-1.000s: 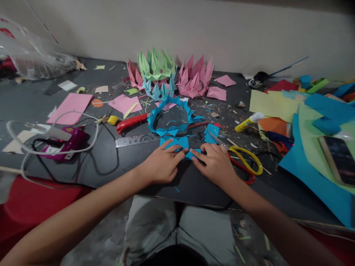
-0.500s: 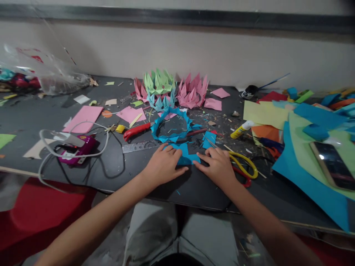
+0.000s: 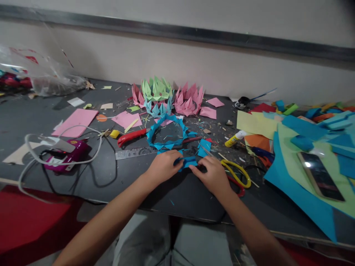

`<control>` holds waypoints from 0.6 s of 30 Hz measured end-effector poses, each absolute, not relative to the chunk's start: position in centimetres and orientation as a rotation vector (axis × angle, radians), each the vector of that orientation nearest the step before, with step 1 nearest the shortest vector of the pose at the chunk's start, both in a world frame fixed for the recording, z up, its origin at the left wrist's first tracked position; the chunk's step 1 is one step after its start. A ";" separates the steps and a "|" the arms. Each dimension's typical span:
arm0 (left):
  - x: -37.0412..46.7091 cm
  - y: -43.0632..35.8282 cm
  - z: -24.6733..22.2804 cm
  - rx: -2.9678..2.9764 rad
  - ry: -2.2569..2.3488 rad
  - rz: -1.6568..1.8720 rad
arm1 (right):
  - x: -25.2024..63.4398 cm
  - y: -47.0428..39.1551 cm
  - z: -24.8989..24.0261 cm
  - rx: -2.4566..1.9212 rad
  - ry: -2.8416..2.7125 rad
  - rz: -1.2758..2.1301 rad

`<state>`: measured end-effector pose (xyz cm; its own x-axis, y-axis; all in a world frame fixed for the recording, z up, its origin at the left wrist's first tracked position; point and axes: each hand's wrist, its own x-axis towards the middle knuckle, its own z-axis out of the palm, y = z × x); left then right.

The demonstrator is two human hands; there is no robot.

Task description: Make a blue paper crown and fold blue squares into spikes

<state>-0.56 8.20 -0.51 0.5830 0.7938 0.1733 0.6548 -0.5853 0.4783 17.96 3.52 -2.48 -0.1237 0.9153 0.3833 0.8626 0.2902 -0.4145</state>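
A small piece of blue paper (image 3: pixel 189 162) is held between my two hands just above the dark table, its edge bent up. My left hand (image 3: pixel 165 165) pinches its left end, and my right hand (image 3: pixel 212 170) grips the right end between thumb and fingers. Right behind it stands a ring of folded blue paper points (image 3: pixel 166 143). A metal ruler (image 3: pixel 135 153) and a red cutter (image 3: pixel 131 137) lie left of the ring. Beside my right hand are scissors with yellow and red handles (image 3: pixel 245 177) and another blue paper piece (image 3: pixel 204 147).
Folded pink paper (image 3: pixel 190 101) and green paper crowns (image 3: pixel 156 90) stand at the back. A glue stick (image 3: pixel 234 139), coloured sheets (image 3: pixel 301 195) and a phone (image 3: pixel 320 175) are on the right. A purple device (image 3: pixel 66 155) with looping cables sits left. Paper scraps litter the table.
The blue paper lay flat under my spread fingers; now both hands have closed on it and its edge is lifted and bent. The view has tilted and shifted slightly.
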 end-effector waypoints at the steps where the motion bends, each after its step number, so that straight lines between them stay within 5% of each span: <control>1: -0.3 7.9 -0.5 2.418 1.185 0.582 | 17.8 3.5 -2.4 -1.594 -1.996 0.140; 13: 0.5 7.0 -0.4 1.878 1.238 0.728 | 17.5 3.7 -2.1 -1.564 -1.844 0.560; 18: 0.3 6.6 -0.2 2.222 1.514 0.421 | 17.3 3.4 -2.4 -1.654 -2.037 0.253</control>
<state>0.30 6.64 -0.17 0.3620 0.9321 0.0144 0.8059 -0.3206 0.4977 17.25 3.41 -2.38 -0.1367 0.9556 0.2611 0.8628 0.2444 -0.4426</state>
